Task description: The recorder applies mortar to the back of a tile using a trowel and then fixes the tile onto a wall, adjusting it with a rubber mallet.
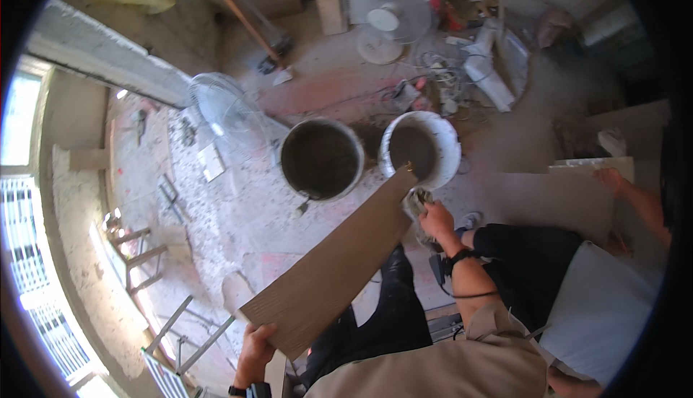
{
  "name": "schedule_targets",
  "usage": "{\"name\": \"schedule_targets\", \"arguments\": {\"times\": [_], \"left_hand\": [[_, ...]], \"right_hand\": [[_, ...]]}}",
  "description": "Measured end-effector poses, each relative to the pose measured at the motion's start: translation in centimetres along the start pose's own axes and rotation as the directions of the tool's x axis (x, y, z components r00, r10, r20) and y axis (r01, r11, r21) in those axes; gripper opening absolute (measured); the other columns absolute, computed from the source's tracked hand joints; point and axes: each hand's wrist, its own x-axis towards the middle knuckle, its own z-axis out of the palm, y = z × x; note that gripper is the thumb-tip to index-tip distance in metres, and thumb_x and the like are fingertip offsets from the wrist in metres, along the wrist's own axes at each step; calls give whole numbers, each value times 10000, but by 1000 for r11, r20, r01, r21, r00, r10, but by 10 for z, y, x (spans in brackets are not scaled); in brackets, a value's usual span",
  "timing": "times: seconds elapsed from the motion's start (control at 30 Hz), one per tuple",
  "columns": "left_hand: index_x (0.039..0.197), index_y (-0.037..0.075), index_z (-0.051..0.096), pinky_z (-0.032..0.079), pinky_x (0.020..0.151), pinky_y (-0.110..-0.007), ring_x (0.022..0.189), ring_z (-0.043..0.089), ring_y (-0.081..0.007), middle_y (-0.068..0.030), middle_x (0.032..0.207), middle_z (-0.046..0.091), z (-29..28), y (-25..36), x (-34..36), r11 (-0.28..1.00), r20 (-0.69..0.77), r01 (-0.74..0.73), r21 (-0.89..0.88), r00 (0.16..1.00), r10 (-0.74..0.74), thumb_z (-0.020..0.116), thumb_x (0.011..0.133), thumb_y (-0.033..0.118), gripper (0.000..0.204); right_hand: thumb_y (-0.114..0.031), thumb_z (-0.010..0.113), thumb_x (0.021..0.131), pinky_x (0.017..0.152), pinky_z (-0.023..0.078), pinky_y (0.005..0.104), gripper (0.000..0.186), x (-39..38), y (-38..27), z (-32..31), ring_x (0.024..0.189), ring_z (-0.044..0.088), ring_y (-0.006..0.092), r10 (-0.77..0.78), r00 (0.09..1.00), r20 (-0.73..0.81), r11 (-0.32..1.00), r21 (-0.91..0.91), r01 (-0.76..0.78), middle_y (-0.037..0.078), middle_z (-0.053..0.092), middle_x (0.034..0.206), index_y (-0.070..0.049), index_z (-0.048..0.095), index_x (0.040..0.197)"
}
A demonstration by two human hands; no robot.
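Note:
My left hand (256,344) grips the lower-left end of a long board (325,268), held diagonally over my dark-trousered legs and coated with grey-brown material that shows combed ridges. My right hand (437,221) is closed around a smeared trowel (417,203) at the board's upper-right edge. Just beyond, a dark bucket (359,160) and a white bucket (452,152) stand side by side, both with grey-brown contents. The board's far tip overlaps the white bucket.
A co-worker's hand (608,178) holds another board (541,203) at right. Fans (224,109) (382,19), tangled cables (437,66) and debris lie beyond the buckets. Metal ladders (180,333) (141,261) stand left near windows (22,239). A long-handled tool (238,15) leans at the back.

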Motion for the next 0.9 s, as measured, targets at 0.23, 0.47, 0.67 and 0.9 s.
{"name": "schedule_targets", "arguments": {"times": [0.23,0.47,0.67,0.9], "left_hand": [[1268,-56,487,456,955,-385,1111,570,-254,-151,1221,582,10,15,11,999,98,-22,-36,995,25,585,926,184,429],[1289,-10,476,466,933,-361,1102,572,-220,-120,1221,581,12,28,27,998,265,-44,-49,963,55,494,987,315,443],[1241,5,507,496,876,-330,1035,605,-195,-101,1171,604,13,26,34,998,298,-16,-60,954,33,419,1012,356,428],[1297,-22,456,505,874,-371,1064,599,-229,-126,1218,581,27,-2,32,999,267,-34,-20,963,38,482,987,365,496]], "right_hand": [[-237,615,766,769,513,492,248,-55,-138,-10,880,633,397,-276,954,117,960,-19,280,235,612,1019,-42,676,907],[-225,597,793,639,532,495,284,-192,-263,-58,705,631,385,-676,728,112,735,177,655,201,567,1002,-126,635,1057],[-165,600,757,599,544,428,154,-245,-274,-72,696,644,333,-848,530,2,515,239,823,165,569,953,-108,655,889],[-225,619,773,581,529,424,117,-177,-173,-58,761,643,281,-709,680,185,684,-54,727,100,559,969,-189,649,880]]}}
